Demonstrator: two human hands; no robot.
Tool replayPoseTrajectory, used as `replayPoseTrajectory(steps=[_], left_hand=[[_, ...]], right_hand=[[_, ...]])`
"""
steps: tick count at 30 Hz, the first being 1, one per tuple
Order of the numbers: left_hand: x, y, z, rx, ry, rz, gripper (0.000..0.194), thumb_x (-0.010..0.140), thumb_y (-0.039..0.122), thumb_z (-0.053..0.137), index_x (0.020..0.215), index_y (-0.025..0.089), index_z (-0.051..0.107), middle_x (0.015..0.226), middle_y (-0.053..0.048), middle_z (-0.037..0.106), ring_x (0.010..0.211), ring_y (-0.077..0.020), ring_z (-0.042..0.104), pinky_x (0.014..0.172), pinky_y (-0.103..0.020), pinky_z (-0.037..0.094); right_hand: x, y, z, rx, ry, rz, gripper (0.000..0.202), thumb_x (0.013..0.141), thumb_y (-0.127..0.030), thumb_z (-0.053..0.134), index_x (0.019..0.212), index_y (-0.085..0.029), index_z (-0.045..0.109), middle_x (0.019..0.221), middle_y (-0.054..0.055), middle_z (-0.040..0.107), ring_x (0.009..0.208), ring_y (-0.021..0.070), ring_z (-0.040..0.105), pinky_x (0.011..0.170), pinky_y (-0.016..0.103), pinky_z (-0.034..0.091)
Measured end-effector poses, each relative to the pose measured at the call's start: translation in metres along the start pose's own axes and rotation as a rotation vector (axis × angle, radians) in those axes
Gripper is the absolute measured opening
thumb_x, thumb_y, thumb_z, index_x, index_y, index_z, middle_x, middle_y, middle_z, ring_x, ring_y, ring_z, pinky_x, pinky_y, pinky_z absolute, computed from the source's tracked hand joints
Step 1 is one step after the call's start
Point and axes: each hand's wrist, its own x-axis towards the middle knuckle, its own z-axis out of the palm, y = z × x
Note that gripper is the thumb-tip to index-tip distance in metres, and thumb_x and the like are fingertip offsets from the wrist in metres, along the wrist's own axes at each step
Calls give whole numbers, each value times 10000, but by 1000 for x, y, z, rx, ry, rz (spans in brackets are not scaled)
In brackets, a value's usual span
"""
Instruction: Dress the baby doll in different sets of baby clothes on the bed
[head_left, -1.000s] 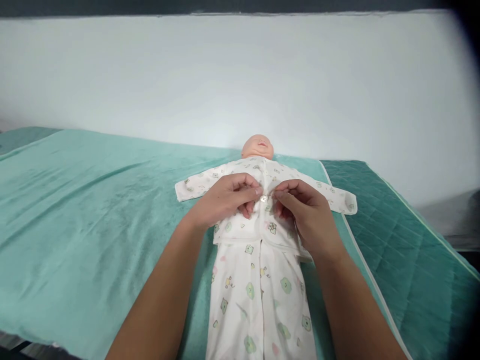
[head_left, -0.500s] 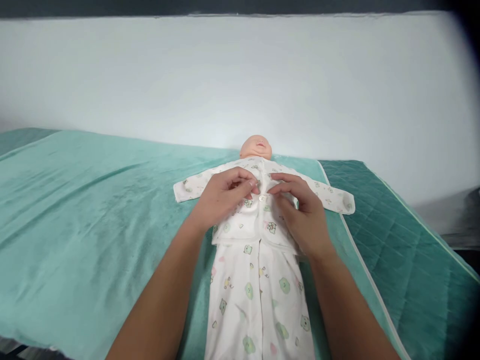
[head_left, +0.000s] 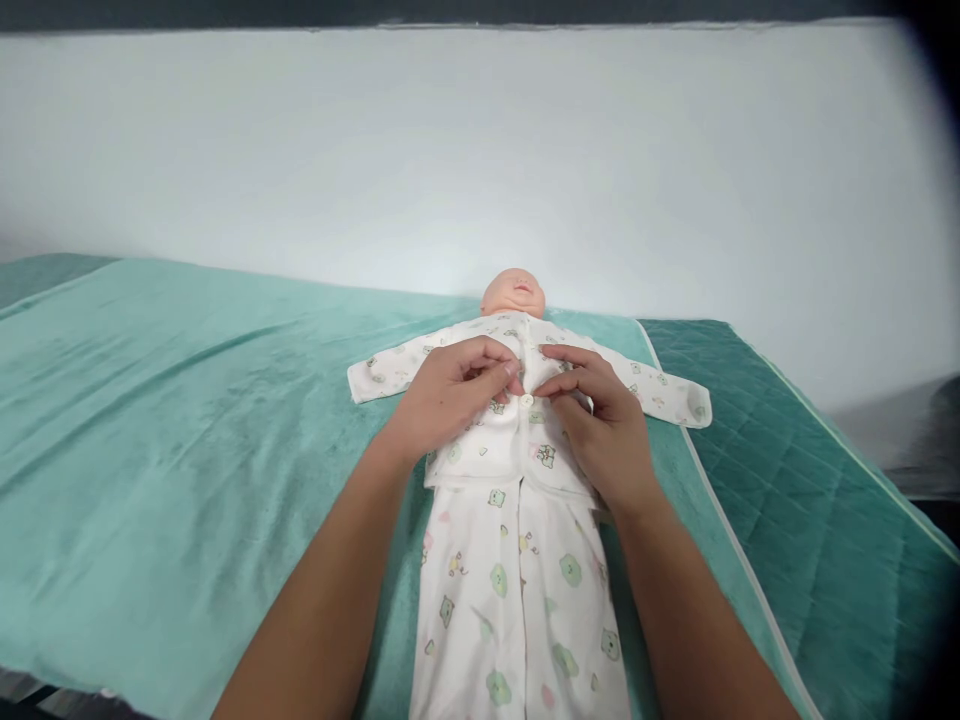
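A baby doll [head_left: 514,293] lies on its back, dressed in a white printed jacket [head_left: 480,455] with both sleeves spread out. White printed trousers [head_left: 495,600] cover its lower body. Over the chest, my left hand [head_left: 461,390] pinches the jacket's front edge beside a small pale button [head_left: 527,400]. From the other side, my right hand [head_left: 604,420] is closed at the same button, its thumb and a finger at the button's edge. Another finger of that hand rests on the cloth higher up. Whether the button sits in its hole cannot be made out.
Beneath the doll spreads a light green blanket [head_left: 225,480] with a pale border. A darker green quilted cover [head_left: 817,500] shows at the right. A white wall [head_left: 480,150] rises behind the doll's head.
The fingertips of both hands have come closer to the button, which has shifted very slightly. The doll stays in place.
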Motion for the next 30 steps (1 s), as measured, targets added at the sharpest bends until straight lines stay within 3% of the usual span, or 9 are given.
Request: replayPoseTrajectory(steps=[5, 8, 11, 14, 16, 18, 21, 25, 30], left_hand=[[8, -13, -6, 16, 333, 82, 189, 899, 367, 544, 897, 198, 629, 799, -24, 686, 773, -148, 631, 633, -245, 477], [17, -35, -14, 234, 540, 111, 193, 924, 336, 485, 957, 207, 624, 919, -41, 696, 906, -178, 638, 738, -283, 504], [16, -61, -25, 553, 650, 167, 277, 916, 204, 415, 1111, 193, 612, 1145, -82, 667, 1106, -219, 585, 924, -351, 485], [-1, -84, -43, 836, 641, 160, 441, 835, 85, 420, 1233, 162, 592, 1278, -113, 611, 1261, -259, 489, 1094, -407, 382], [-19, -96, -60, 960, 622, 72, 502, 816, 86, 450, 1296, 168, 576, 1394, -123, 540, 1350, -294, 416, 1134, -444, 333], [-37, -106, -78, 980, 621, -68, 550, 834, 178, 519, 1385, 180, 517, 1475, -137, 471, 1391, -335, 376, 1134, -481, 329], [-53, -113, -95, 882, 563, -202, 697, 836, 380, 609, 1468, 152, 425, 1451, -166, 510, 1339, -348, 456, 1109, -469, 368], [-57, -114, -95, 903, 523, -221, 651, 847, 410, 604, 1450, 200, 480, 1389, -131, 589, 1328, -336, 483, 1100, -446, 376], [-55, -114, -91, 836, 570, -248, 488, 880, 332, 541, 1360, 252, 590, 1361, -86, 624, 1290, -298, 535, 1094, -441, 389]], right_hand=[[3, 10, -6, 63, 155, 15, 221, 861, -176, 508, 945, -263, 693, 1298, 22, 612, 1260, 226, 521, 1058, 431, 392], [9, 28, -12, -20, 268, 39, 218, 876, -234, 517, 1033, -267, 664, 1303, 29, 611, 1256, 218, 524, 1070, 439, 385], [15, 52, -20, -224, 318, 73, 269, 870, -299, 531, 1106, -240, 645, 1327, 72, 594, 1272, 244, 501, 1092, 468, 356], [17, 77, -34, -455, 313, 60, 381, 879, -365, 507, 1181, -163, 623, 1365, 163, 560, 1315, 281, 461, 1121, 480, 323], [13, 93, -51, -608, 273, 43, 471, 896, -393, 477, 1246, -99, 596, 1385, 219, 536, 1357, 296, 425, 1146, 475, 291], [4, 107, -73, -758, 214, 79, 548, 921, -430, 440, 1331, -82, 547, 1451, 241, 471, 1397, 321, 377, 1147, 501, 277], [-13, 122, -102, -928, 143, 226, 607, 944, -497, 394, 1439, -153, 467, 1553, 209, 347, 1431, 375, 311, 1114, 581, 278], [-25, 126, -116, -974, 90, 396, 578, 961, -523, 343, 1421, -211, 505, 1475, 193, 462, 1351, 379, 421, 1073, 615, 313], [-21, 124, -113, -955, 84, 395, 467, 957, -448, 351, 1246, -232, 648, 1256, 162, 643, 1223, 357, 530, 1007, 576, 384]])
